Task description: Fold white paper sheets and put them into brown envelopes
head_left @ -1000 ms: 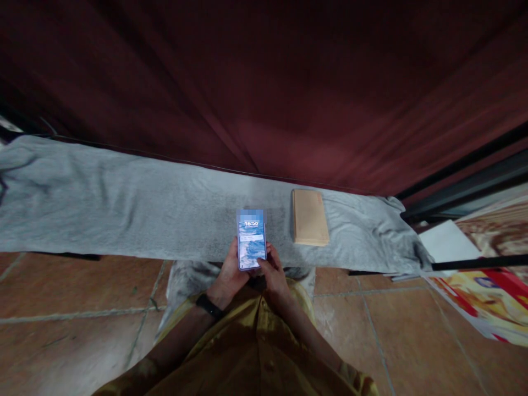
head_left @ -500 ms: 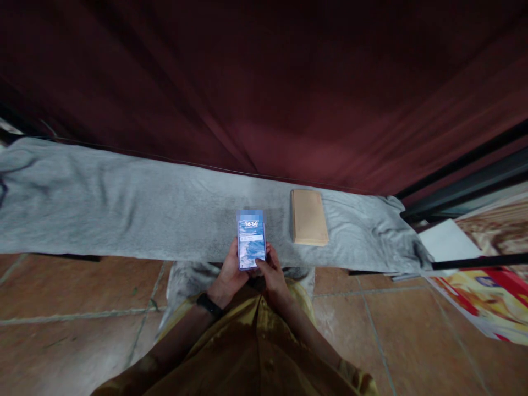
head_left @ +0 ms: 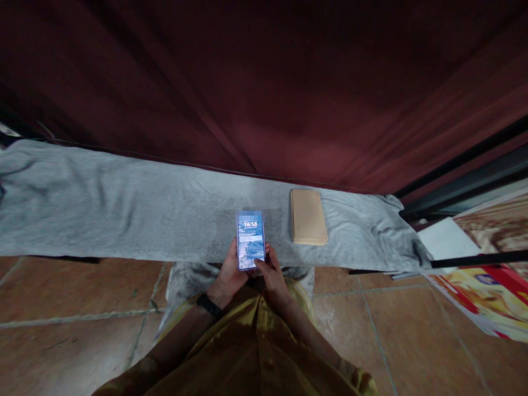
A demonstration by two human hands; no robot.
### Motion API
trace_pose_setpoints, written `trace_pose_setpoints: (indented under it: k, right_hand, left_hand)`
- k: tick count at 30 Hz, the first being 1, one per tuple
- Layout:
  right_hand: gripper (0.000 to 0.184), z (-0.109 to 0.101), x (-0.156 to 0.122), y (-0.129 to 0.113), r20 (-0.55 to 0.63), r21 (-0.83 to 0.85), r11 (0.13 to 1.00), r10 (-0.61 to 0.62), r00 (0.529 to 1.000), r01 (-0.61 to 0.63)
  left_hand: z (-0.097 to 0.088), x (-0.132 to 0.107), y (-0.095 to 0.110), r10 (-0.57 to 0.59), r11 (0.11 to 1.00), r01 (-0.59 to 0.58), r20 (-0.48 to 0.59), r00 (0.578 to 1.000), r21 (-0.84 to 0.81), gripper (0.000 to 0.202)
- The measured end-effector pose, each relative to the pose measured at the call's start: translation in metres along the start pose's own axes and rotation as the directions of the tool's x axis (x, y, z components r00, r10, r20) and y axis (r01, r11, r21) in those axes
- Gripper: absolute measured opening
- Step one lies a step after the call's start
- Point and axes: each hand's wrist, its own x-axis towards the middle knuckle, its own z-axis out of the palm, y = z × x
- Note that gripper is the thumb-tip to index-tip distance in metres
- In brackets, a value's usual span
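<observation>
A smartphone (head_left: pixel 250 247) with a lit screen is held upright between my two hands, over the near edge of the grey cloth. Its screen shows 16:58 above a blue wave picture and one pale notification bar. My left hand (head_left: pixel 231 275) wraps the phone's left side and lower corner, with a dark band on the wrist. On the other side, my right hand (head_left: pixel 273 279) grips the lower right edge, its thumb on the bottom of the screen. The fingers behind the phone are hidden. Right of the phone lies a tan book or notebook stack (head_left: pixel 308 216).
Grey cloth (head_left: pixel 165 214) covers a long narrow table, with a dark red curtain (head_left: pixel 256 110) hanging behind it. A black metal bar (head_left: pixel 478 259), a white sheet (head_left: pixel 447 240) and a colourful printed box (head_left: pixel 489 297) are at the right. Below is a tiled floor (head_left: pixel 82 286).
The view has shifted very slightly. Both hands keep the same hold on the smartphone, and its screen looks the same.
</observation>
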Motion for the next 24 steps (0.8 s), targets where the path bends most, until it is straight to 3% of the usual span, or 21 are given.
trace_pose_setpoints:
  k: [14, 24]
  right_hand:
    - [0.041, -0.0032, 0.0021, 0.0048, 0.034, -0.006, 0.999, -0.043, 0.998, 0.043]
    - [0.043, -0.0017, 0.0033, 0.0025, 0.013, -0.007, 1.0, -0.01, 1.0, 0.01]
  left_hand:
    - [-0.0054, 0.0037, -0.0014, 0.001, 0.998, -0.004, 0.057, 0.998, 0.061, 0.057]
    - [-0.0062, 0.0051, -0.0026, 0.009, 1.0, -0.01, 0.048, 0.999, 0.021, 0.044]
